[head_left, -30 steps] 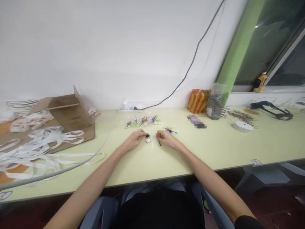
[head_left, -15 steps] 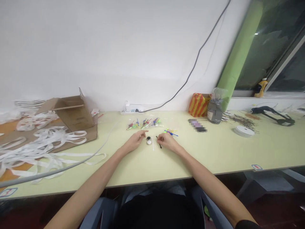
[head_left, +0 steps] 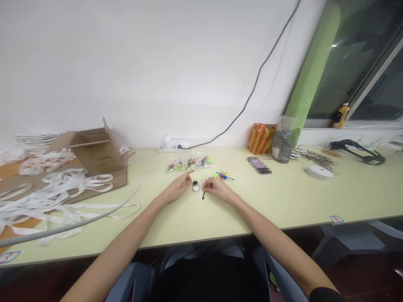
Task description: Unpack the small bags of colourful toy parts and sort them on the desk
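Near the table's middle, my right hand [head_left: 217, 187] is closed in a pinch on a small black arrow-tipped piece [head_left: 203, 195], whose lower end shows below the fingers. Just left of it a thin white strip [head_left: 200, 191] lies on the table. Beside the strip are a small black disc [head_left: 195, 183] and a white disc [head_left: 195, 189], one behind the other. My left hand [head_left: 180, 186] rests left of the discs, index finger stretched forward, holding nothing visible. Colourful small plastic pieces [head_left: 223, 175] lie loose beyond my right hand.
Clear bags of colourful pieces [head_left: 190, 163] lie ahead, before a power strip [head_left: 170, 147]. To the left are a cardboard box [head_left: 97, 153] and tangled white ribbon [head_left: 72, 180]. On the right stand a striped bag [head_left: 260, 138], a phone [head_left: 260, 165] and a white reel [head_left: 319, 172].
My right hand has shifted slightly left with the black piece, bringing it closer to the white strip. My left hand has stayed nearly in place. The view has shifted a little.
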Motion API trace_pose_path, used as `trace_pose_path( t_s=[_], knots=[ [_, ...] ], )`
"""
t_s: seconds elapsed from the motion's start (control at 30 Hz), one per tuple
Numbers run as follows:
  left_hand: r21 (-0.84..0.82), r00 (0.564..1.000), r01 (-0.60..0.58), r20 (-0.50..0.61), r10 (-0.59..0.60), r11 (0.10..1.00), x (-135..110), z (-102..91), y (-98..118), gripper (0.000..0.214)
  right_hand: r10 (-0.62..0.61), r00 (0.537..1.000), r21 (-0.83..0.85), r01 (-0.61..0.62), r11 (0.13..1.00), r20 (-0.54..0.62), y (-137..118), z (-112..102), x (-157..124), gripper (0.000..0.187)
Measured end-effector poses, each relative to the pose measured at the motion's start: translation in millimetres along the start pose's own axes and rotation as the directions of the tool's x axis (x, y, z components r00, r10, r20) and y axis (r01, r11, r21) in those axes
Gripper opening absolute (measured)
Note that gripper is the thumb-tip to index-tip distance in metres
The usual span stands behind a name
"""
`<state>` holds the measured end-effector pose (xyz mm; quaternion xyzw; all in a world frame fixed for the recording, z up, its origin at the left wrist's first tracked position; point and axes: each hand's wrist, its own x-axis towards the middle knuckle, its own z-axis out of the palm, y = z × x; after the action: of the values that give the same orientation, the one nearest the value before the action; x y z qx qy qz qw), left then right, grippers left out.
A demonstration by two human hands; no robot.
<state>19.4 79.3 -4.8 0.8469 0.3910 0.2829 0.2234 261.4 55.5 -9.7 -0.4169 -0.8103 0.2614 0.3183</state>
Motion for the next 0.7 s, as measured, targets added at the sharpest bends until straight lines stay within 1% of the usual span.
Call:
trace_pose_path(
  t_s=[0.13,0.23,0.33,0.43,0.53,0.7],
  knots=[
    [0.043,0.998,-0.062,-0.001,0.062,0.997,0.4,1.5,-5.8,0.05,-0.009,1.0,0.017,0.009,1.0,-0.014,-2.2,1.8,-0.2,0.009],
    [0.07,0.996,-0.092,-0.009,0.093,0.993,0.4,0.1,-6.1,0.058,-0.005,1.0,0.047,0.006,0.999,-0.03,-2.0,1.5,-0.5,0.01],
    [0.11,0.994,-0.098,-0.037,0.102,0.989,0.4,-5.3,-2.0,0.067,-0.014,0.999,0.072,0.016,0.997,-0.033,-1.1,0.7,-0.5,0.019],
    [0.146,0.992,-0.103,-0.059,0.113,0.984,0.1,-11.5,1.6,0.07,-0.012,1.0,0.114,0.015,0.993,-0.019,-0.9,0.5,-0.2,0.027],
    [0.141,0.994,-0.088,-0.045,0.095,0.986,-0.6,-13.0,0.3,0.068,0.001,1.0,0.127,0.001,0.992,-0.013,-2.1,0.1,-0.5,0.027],
    [0.099,0.997,-0.078,-0.021,0.081,0.992,-2.0,-9.8,-4.8,0.065,0.015,1.0,0.167,-0.015,0.986,-0.003,-5.2,0.8,-2.6,0.026]
  ],
)
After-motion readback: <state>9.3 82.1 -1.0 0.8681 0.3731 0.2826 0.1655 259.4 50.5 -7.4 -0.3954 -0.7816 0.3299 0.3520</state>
